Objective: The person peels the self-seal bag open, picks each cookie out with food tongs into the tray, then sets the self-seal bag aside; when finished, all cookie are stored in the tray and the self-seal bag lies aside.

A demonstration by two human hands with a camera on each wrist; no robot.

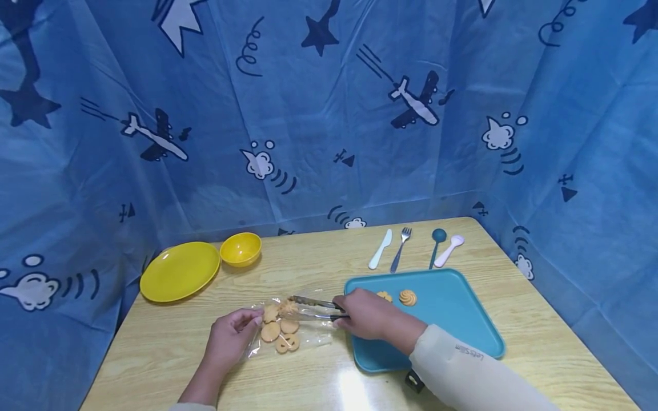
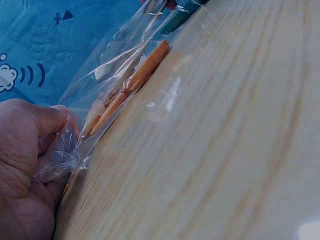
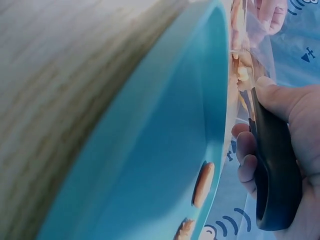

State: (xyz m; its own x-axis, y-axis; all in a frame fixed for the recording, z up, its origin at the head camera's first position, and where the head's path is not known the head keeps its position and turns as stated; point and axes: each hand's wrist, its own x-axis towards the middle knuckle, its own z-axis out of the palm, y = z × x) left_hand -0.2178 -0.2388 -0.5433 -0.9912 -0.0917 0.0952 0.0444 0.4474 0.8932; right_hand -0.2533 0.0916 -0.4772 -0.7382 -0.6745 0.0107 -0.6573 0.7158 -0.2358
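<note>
The left hand (image 1: 229, 337) pinches a clear bag (image 1: 315, 337) of cookies (image 1: 271, 331), the right hand (image 1: 367, 313) grips tongs (image 1: 315, 302) reaching inside, a teal tray (image 1: 447, 319) bears two piped cookies (image 1: 408, 297), and a sleeve (image 1: 457, 371) reads "LetsSlim".

the right sleeve (image 1: 465, 365) hides part of the blue tray (image 1: 447, 308).

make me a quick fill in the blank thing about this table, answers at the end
1. The right hand grips the ____.
2. The left hand pinches the clear plastic ____.
3. The number of cookies showing on the tray in the head view is ____.
4. Between the knife and the dark spoon lies the ____.

Missing words: tongs; bag; two; fork.
</note>
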